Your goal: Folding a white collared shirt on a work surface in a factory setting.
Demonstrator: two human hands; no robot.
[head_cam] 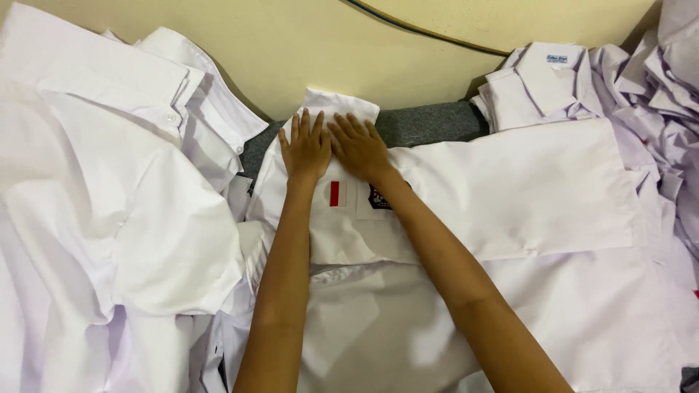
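A white shirt (510, 189) lies spread on the surface in front of me, with a small red-and-white patch (335, 193) and a dark badge (378, 198) near its upper part. My left hand (306, 149) lies flat on the shirt just above the red patch, fingers spread and pointing away from me. My right hand (359, 145) lies flat right beside it, touching it, above the dark badge. Both palms press on the fabric near the collar (342, 105). Neither hand grips anything.
A heap of white shirts (109, 189) lies at the left. Folded white shirts (542, 80) are stacked at the back right, with crumpled ones (670, 109) beyond. A grey surface (429, 124) shows behind, then a cream wall (306, 44) with a cable (422, 29).
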